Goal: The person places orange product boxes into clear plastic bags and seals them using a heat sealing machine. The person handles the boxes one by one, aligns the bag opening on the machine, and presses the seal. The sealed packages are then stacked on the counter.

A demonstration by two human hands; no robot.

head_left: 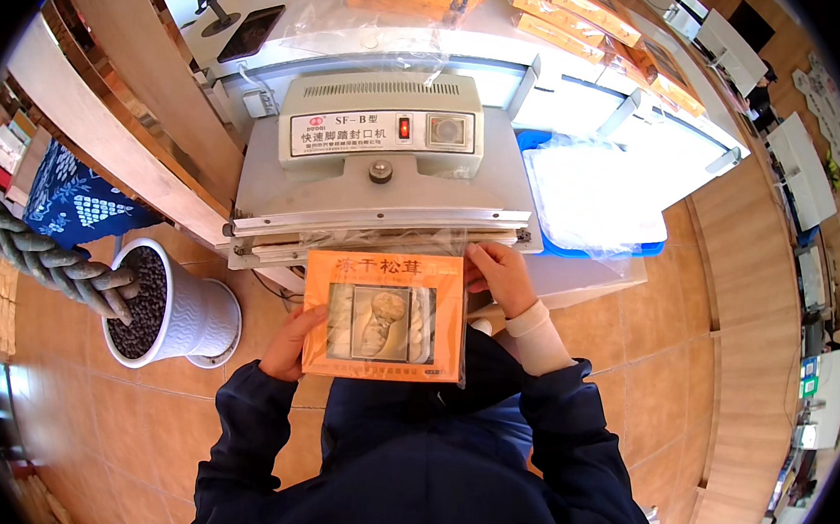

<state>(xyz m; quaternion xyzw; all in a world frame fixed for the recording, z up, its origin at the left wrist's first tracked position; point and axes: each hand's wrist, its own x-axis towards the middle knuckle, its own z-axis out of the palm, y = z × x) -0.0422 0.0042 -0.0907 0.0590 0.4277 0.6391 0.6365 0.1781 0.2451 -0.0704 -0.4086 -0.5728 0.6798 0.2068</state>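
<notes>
An orange box (383, 323) with a clear window showing pale pieces sits inside a clear plastic bag in front of the beige foot-operated sealing machine (379, 181). My left hand (293, 341) grips its left side, thumb on the front. My right hand (497, 277) pinches the bag near the upper right corner of the box, at the machine's edge. The bag's upper end lies at the sealing bars (381, 218); whether it is between them I cannot tell.
Orange boxes (597, 31) and a phone (251, 33) lie on the counter behind. A blue tray (650, 246) with clear bags is at the right. A potted braided-trunk plant (178, 308) stands at the left. A person sits far right.
</notes>
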